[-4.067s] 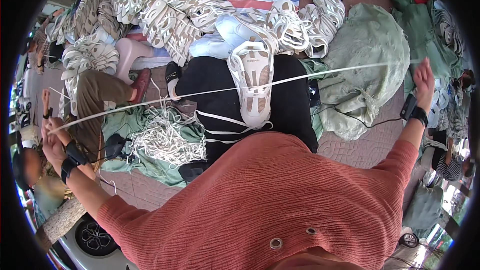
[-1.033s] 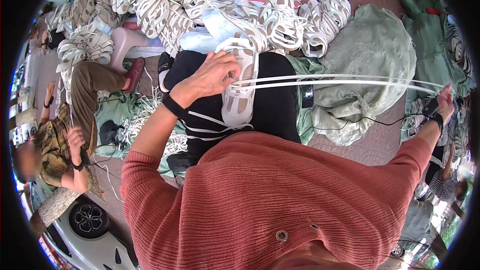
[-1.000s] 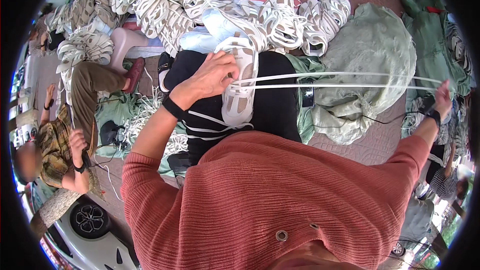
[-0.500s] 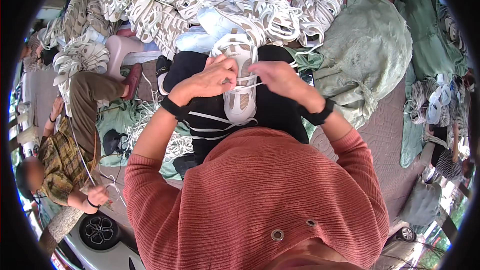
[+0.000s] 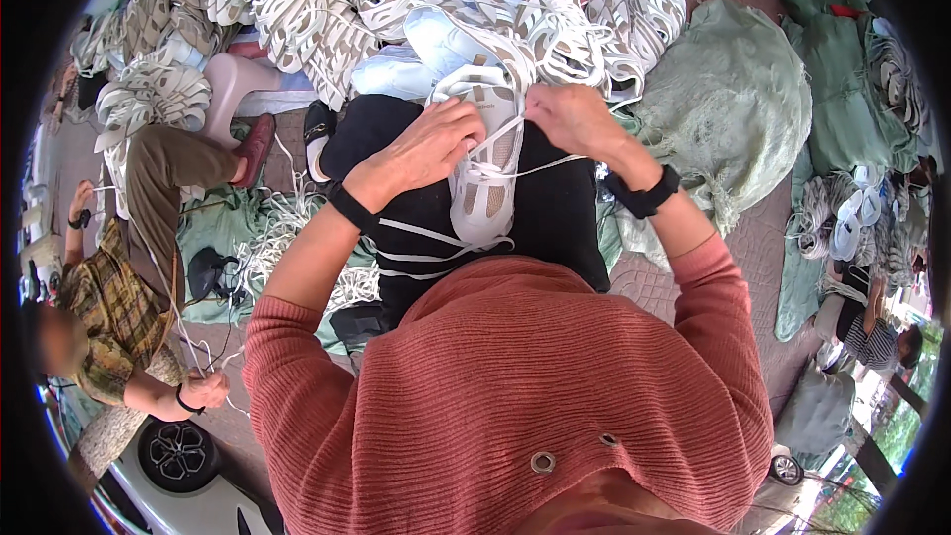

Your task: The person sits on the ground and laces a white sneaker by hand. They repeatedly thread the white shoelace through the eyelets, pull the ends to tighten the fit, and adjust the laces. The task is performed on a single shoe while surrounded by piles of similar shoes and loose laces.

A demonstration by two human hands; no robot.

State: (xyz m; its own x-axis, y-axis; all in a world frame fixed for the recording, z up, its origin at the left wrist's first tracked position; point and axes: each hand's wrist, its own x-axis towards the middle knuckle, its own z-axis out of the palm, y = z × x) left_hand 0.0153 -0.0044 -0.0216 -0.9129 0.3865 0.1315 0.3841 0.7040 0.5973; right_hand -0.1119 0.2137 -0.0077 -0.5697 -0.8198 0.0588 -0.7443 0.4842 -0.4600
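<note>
- White lace (image 5: pixel 506 131) slants over the front of the pale shoe (image 5: pixel 485 200), from the right hand down toward the left hand; another strand leaves the lower rows and runs right of the shoe over the dark trousers (image 5: pixel 561 213)
- Shoe rests on the person's lap, toe toward the body
- Right hand (image 5: pixel 573 121) is nearly closed, thumb and fingers pinching the lace beside the shoe's right edge
- Left hand (image 5: pixel 436 145) is curled against the shoe's left side; I cannot tell whether lace is caught in its fingertips
- Step in hand, as I judge it: lacing, partway up the shoe, the upper rows partly hidden by the hands
- Next move seems to call for the left hand bracing the shoe while the right guides the lace flat, untwisted, toward the shoe's left row of holes, then draws it snug
- Farther left of the shoe lies a heap of laces (image 5: pixel 284 250); beyond it, piled shoes (image 5: pixel 319 22)
</note>
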